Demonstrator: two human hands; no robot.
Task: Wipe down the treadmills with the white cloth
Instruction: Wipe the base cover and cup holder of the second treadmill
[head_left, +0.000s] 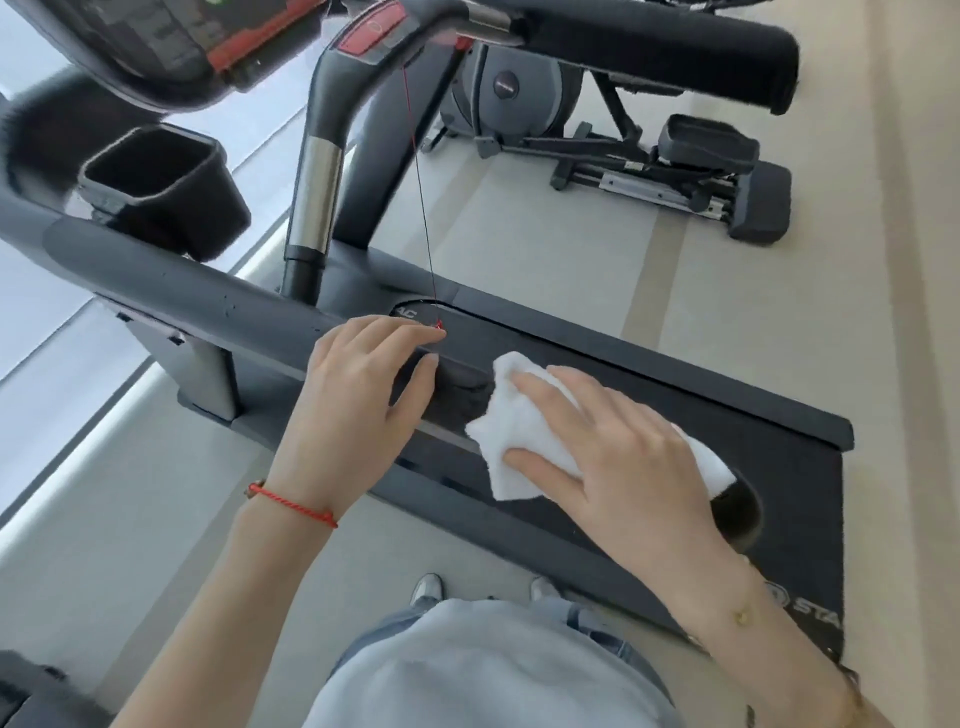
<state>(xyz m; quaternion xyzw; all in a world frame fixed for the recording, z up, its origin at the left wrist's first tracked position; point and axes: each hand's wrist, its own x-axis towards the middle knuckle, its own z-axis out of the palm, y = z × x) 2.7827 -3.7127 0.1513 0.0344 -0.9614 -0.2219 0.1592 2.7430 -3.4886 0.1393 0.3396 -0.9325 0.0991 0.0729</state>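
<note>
Cloth (524, 431) under flat R hand (618, 452); L hand (358, 400) maybe gripping handrail (208, 291)

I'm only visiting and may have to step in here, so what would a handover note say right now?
Left hand: fingers curled over the end of the treadmill handrail, by the red safety cord.
Right hand: flat, pressing the white cloth onto the handrail's padded end.
Done: cannot tell how much has been wiped.
Left: the rest of the rail, the console, then the other treadmills, none of them in view.
</note>
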